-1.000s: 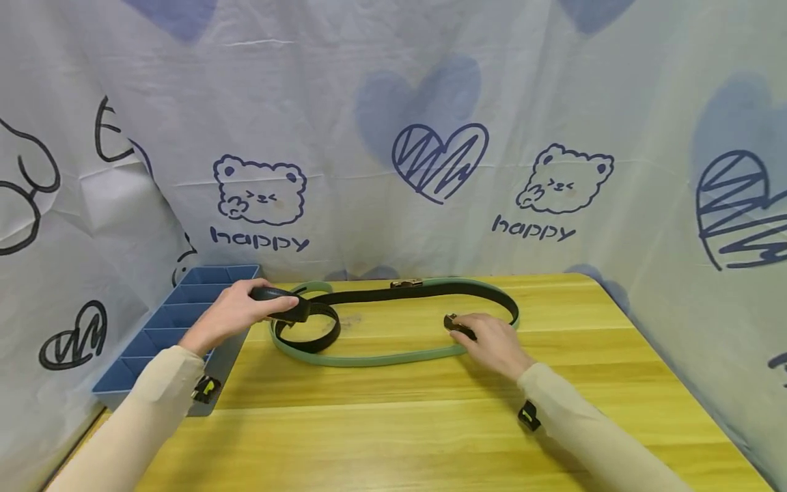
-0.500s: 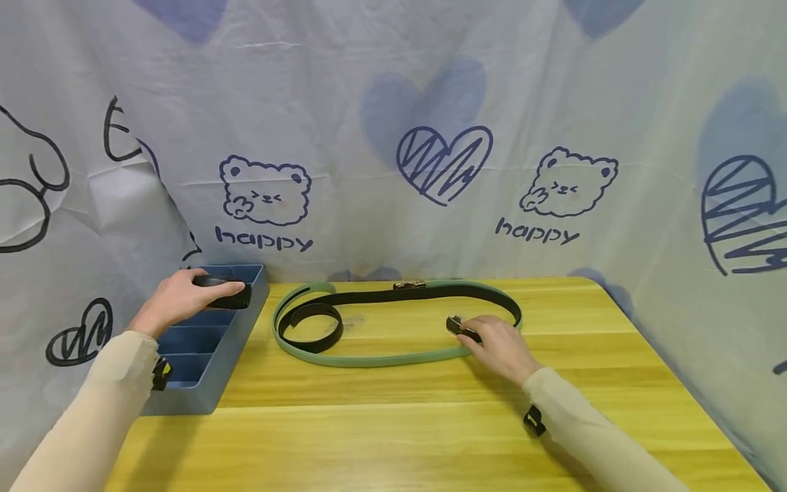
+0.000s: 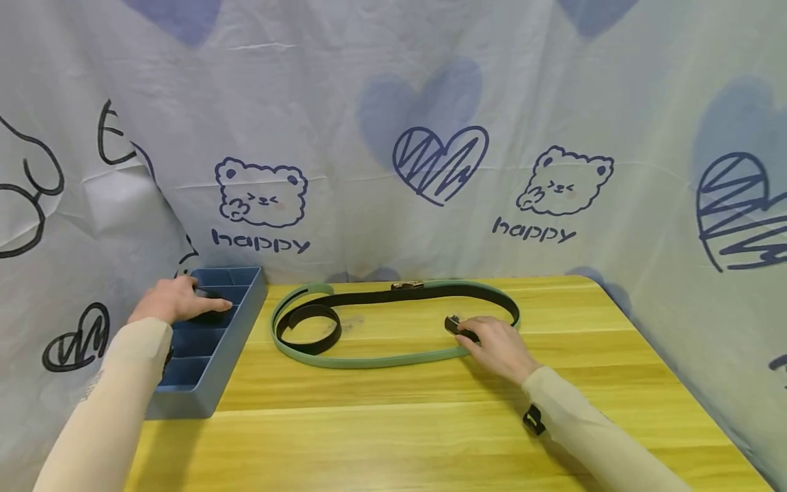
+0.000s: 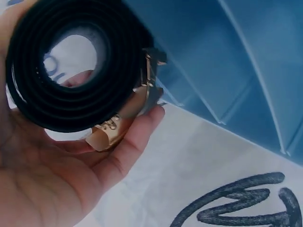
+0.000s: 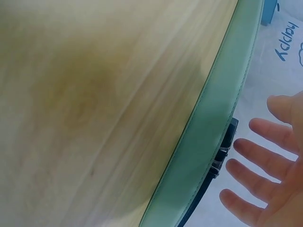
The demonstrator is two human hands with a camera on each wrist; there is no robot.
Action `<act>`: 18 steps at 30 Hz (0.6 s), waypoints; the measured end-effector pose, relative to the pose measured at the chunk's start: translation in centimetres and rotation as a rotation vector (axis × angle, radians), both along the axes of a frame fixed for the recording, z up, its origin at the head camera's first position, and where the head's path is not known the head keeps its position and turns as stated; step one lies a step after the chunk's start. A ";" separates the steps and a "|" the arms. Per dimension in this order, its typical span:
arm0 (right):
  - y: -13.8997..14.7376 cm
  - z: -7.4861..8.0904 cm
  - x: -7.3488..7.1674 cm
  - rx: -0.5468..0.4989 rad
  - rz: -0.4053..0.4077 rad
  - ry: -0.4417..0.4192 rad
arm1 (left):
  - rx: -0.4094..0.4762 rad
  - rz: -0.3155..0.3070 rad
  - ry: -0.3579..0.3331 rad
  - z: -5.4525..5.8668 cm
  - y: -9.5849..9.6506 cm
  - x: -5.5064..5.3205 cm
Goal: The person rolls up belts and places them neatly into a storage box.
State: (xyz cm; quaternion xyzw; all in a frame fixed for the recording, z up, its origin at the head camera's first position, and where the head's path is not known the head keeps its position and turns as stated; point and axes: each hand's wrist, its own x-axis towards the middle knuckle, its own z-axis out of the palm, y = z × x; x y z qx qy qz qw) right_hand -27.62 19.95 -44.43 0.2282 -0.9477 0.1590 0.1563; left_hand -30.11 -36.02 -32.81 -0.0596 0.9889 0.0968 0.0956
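My left hand (image 3: 172, 301) holds a rolled-up black belt (image 4: 124, 56) at a compartment of the blue divided box (image 3: 218, 362). A gold buckle (image 4: 118, 123) shows on the roll's outside, against the fingers in the left wrist view. On the table lies a long belt (image 3: 381, 361), green outside and black inside, in a wide loop with one end curled. My right hand (image 3: 499, 348) is over the loop's right part, fingers spread and slightly bent in the right wrist view. A black strap piece with a metal buckle (image 5: 221, 153) lies right by the fingertips.
A second, gold-toned buckle (image 3: 407, 285) sits on the far strand of the loop. The wooden table (image 3: 393, 437) ends at a printed cloth (image 3: 350, 150) behind and on both sides. The box stands at the table's left edge.
My left hand has carried the rolled belt left, off the loop's curled end, and lowered it into the box. My right hand has stayed almost in place.
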 end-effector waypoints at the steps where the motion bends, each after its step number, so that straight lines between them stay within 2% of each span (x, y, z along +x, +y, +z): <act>1: 0.0 0.0 0.0 -0.001 0.004 0.000 | -0.012 0.004 -0.005 -0.3 0.0 -0.1; 8: 0.0 -0.1 0.0 -0.001 0.019 0.005 | -0.164 -0.005 -0.015 -2.3 0.1 -0.8; 10: 0.0 0.0 -0.1 0.004 0.022 0.005 | -0.188 0.009 -0.013 -2.9 0.2 -0.9; 14: 0.0 0.0 -0.1 0.012 0.027 0.012 | -0.182 0.073 -0.023 -4.0 0.4 -1.0; 18: 0.1 0.1 -0.1 0.008 0.031 0.011 | -0.167 0.124 -0.042 -4.4 0.8 -1.0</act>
